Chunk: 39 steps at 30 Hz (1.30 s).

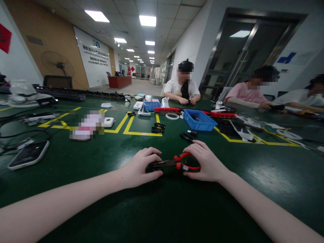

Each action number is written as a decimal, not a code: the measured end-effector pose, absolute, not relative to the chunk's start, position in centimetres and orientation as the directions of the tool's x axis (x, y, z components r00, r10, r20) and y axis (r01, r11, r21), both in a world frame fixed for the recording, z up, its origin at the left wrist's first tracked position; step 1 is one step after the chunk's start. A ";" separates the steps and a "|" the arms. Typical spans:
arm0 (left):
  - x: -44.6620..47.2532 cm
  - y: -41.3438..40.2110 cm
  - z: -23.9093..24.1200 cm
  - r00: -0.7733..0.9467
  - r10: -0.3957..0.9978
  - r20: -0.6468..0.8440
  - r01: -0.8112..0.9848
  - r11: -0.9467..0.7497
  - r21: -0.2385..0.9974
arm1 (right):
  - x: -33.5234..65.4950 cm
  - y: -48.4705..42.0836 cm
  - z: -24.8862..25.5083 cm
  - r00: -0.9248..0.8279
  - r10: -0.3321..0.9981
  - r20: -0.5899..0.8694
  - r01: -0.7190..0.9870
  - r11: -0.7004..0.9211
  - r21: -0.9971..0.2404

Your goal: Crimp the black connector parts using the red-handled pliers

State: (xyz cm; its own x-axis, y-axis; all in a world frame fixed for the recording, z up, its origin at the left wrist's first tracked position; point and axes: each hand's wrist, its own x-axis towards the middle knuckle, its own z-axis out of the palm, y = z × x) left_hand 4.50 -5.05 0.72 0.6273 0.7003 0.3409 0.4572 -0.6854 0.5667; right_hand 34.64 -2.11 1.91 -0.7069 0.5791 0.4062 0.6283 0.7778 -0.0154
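Observation:
My right hand is closed around the red handles of a pair of pliers low over the green table. The pliers' dark jaws point left into a small black part, which my left hand pinches between thumb and fingers. Both hands rest near the table's middle, close together. The black part is mostly hidden by my fingers.
A blue bin and loose black parts lie just beyond my hands, inside yellow tape lines. A phone lies at the left. Three other people sit at the far side, and cables clutter the left edge.

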 end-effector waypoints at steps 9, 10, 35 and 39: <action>4.5 -4.8 0.4 0.652 0.694 0.306 0.454 -0.681 0.575 | 35.0 -2.0 2.1 -0.720 0.555 0.417 0.611 0.792 0.000; 4.5 -4.7 0.3 0.654 0.694 0.301 0.448 -0.675 0.586 | 34.9 -2.1 2.2 -0.720 0.553 0.419 0.610 0.793 0.001; 4.6 -4.5 0.5 0.624 0.750 0.219 0.567 -0.628 0.533 | 34.5 -2.8 2.1 -0.762 0.417 0.496 0.549 0.822 0.152; 4.0 -4.1 0.6 0.665 0.725 0.180 0.589 -0.657 0.470 | 34.3 -2.7 1.9 -0.750 0.445 0.489 0.562 0.819 0.116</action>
